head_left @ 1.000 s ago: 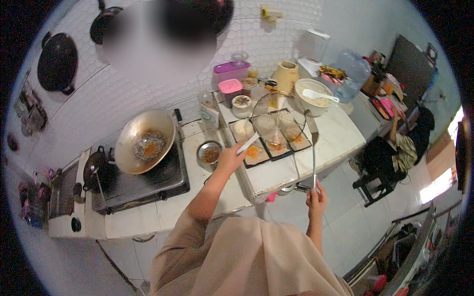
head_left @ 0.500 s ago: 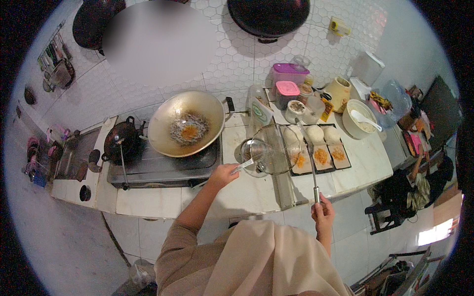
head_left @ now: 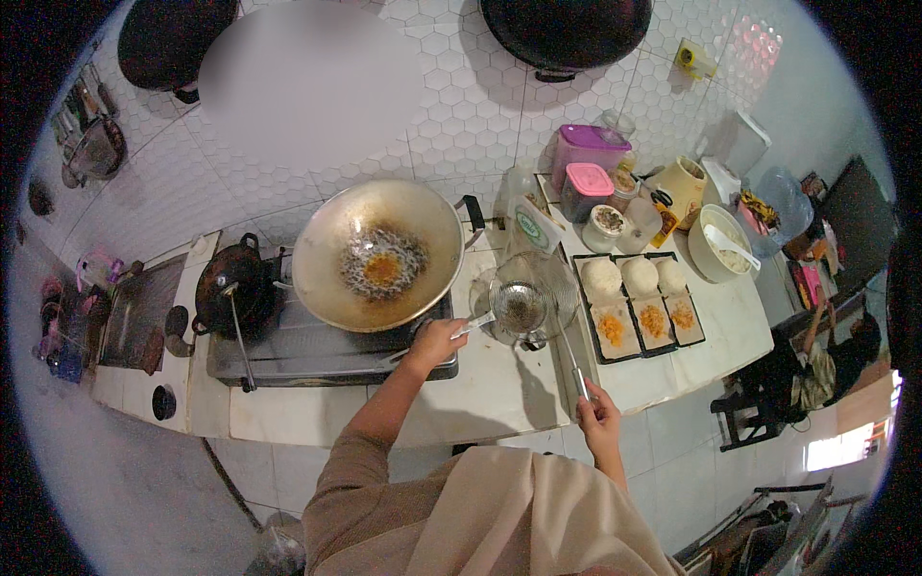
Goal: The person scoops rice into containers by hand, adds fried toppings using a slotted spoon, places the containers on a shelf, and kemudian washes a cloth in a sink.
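My left hand [head_left: 437,348] is closed on the handle of a mesh strainer [head_left: 520,305], held over the counter right of the stove. My right hand [head_left: 598,413] grips the metal handle of a long-handled utensil [head_left: 579,381]. Its shaft runs up to the wire mesh, where the heads overlap and I cannot tell its shape. To the left, a large wok [head_left: 322,240] on the stove holds bubbling oil with an orange-brown piece [head_left: 382,267] frying in it. Right of my tools, a black tray [head_left: 602,356] holds round white pieces and papers with orange shreds.
A dark pan [head_left: 235,288] with a long utensil sits left of the wok. Lidded containers [head_left: 588,187] and a cream bowl [head_left: 715,252] with a white spoon stand at the back right. Black woks [head_left: 567,34] hang on the tiled wall. A person [head_left: 816,355] is at the far right.
My right hand and its utensil have moved left, off the black tray and toward the strainer. The left hand still holds the strainer. The view has shifted slightly.
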`<state>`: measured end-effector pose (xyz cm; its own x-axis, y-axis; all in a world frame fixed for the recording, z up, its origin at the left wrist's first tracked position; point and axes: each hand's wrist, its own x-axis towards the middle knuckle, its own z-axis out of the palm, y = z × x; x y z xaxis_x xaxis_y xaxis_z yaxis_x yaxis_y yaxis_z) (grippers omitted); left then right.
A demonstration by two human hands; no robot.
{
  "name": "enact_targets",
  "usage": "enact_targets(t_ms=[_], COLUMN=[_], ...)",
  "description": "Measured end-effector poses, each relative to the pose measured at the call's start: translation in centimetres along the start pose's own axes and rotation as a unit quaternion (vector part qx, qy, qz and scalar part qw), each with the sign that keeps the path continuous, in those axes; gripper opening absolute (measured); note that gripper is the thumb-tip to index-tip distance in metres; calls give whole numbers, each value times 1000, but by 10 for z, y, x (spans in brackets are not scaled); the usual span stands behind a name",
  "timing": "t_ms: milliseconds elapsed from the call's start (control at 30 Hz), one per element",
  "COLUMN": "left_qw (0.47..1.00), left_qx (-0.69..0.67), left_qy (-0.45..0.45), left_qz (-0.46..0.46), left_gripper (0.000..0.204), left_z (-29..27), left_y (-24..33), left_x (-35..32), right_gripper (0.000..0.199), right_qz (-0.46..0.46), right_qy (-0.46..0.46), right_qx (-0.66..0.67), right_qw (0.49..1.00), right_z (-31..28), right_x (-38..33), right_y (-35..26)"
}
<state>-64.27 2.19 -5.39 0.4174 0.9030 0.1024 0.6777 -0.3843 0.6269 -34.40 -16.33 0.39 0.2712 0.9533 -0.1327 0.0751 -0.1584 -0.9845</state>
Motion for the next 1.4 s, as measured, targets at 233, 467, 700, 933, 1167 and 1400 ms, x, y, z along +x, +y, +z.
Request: enact_targets(t_ms=[233, 467, 700, 933, 1167, 1400], left_qw=[988, 982, 983, 793, 919, 816], left_qx=[100, 155, -41, -546, -359, -447], left_qy=[85, 102, 162, -132, 157, 277], left_qz=[79, 45, 72, -237, -49, -238], left_gripper=[26, 27, 31, 35, 28, 20], left_z=[0, 5, 41, 48, 25, -11], left_y=[-12, -5, 30, 67, 1, -28], left_x=[5, 2, -38, -105, -145, -134], right_gripper=[36, 36, 40, 57, 61, 69], right_qz=[10, 9, -159, -155, -72, -67], right_qy=[17, 23, -13, -252, -376, -363], right_qx=[19, 7, -194, -108, -85, -51], right_qw=[1000, 1000, 968, 949, 920, 928], right_z=[18, 40, 81, 128, 194, 260], right_x=[-4, -3, 1, 7, 15, 51], right_y=[13, 19, 48, 74, 32, 43])
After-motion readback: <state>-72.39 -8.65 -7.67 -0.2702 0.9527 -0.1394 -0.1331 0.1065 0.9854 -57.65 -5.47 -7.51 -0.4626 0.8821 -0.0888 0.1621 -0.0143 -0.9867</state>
